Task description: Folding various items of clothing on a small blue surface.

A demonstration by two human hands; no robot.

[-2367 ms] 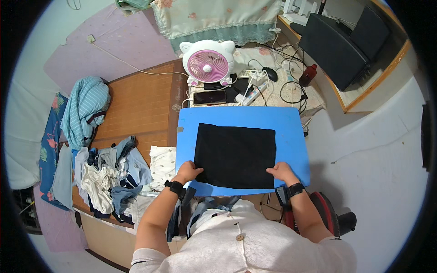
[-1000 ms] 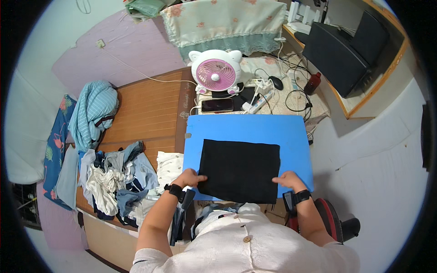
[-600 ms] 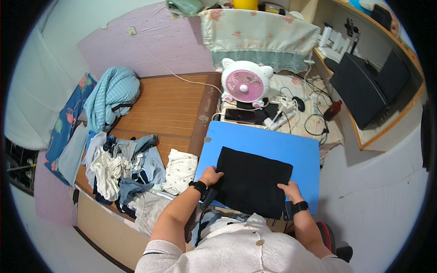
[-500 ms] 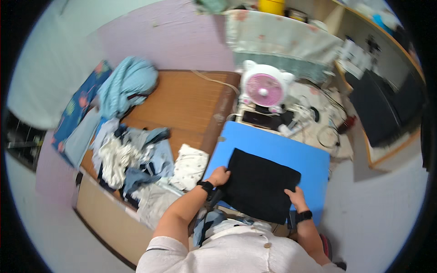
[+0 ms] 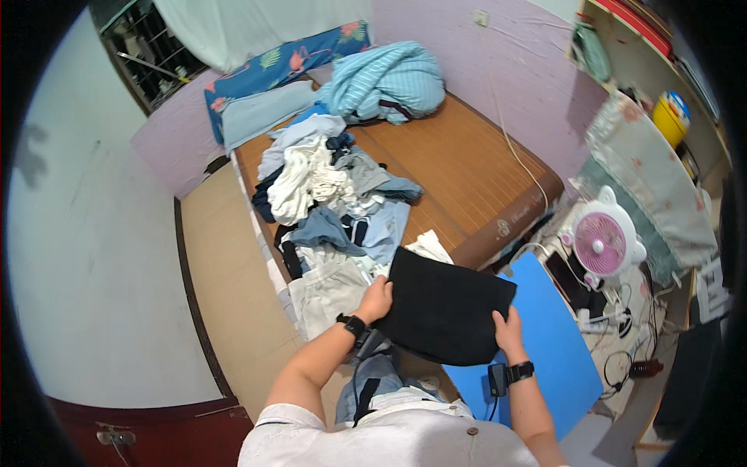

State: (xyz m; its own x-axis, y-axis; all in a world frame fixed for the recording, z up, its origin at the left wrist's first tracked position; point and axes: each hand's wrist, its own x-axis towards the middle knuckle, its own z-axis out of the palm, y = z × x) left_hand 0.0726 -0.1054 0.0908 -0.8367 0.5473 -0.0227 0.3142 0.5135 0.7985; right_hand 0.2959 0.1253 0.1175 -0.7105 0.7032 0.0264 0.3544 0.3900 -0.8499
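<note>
A folded black cloth garment is stretched between my two hands, held up by its left and right edges. My left hand is closed on its left side, near the heap of clothes. On the right edge my right hand grips with the thumb on top. The exact kind of garment cannot be told. Under its right part lies a blue board-like tabletop. Behind the garment, a folded white cloth shows in part. Light grey shorts lie left of my left hand.
A clothes heap covers the near left of the bed mat, with a striped blue quilt beyond. A pink and white fan, cables and a dark phone-like slab stand right of the bed. Shelves rise behind.
The view has swung left toward the bed. My hands have carried the black garment from over the blue tabletop leftward, toward the bed's near edge, still gripping both sides.
</note>
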